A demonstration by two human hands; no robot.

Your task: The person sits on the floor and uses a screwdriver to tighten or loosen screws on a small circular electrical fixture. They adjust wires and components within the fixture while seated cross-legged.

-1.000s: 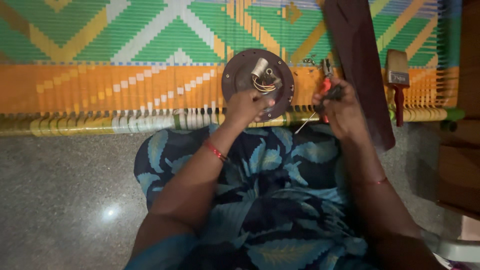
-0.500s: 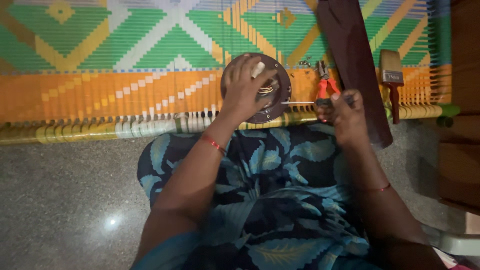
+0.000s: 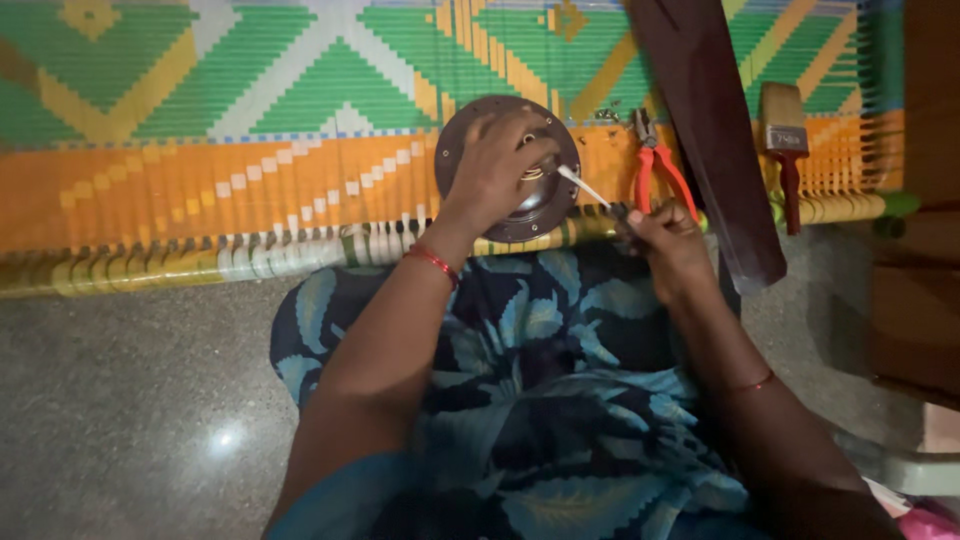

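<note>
A round dark metal disc [image 3: 510, 170] with a small coil part at its middle is seen lying on the woven cot [image 3: 200, 190], close to the cot's near edge. The left hand [image 3: 495, 165] is spread over the disc and pressed on it, the fingers bent around its raised middle. The right hand [image 3: 660, 235] is closed around a thin screwdriver [image 3: 585, 187], whose tip is pointed at the disc's centre. The disc is judged to be stiff and rather heavy, probably not slippery; it is best held by the rim or pressed flat. The wire coil looks delicate. Red-handled pliers [image 3: 655, 165], a paintbrush [image 3: 785, 150] and a long dark blade [image 3: 705, 120] lie beside.
</note>
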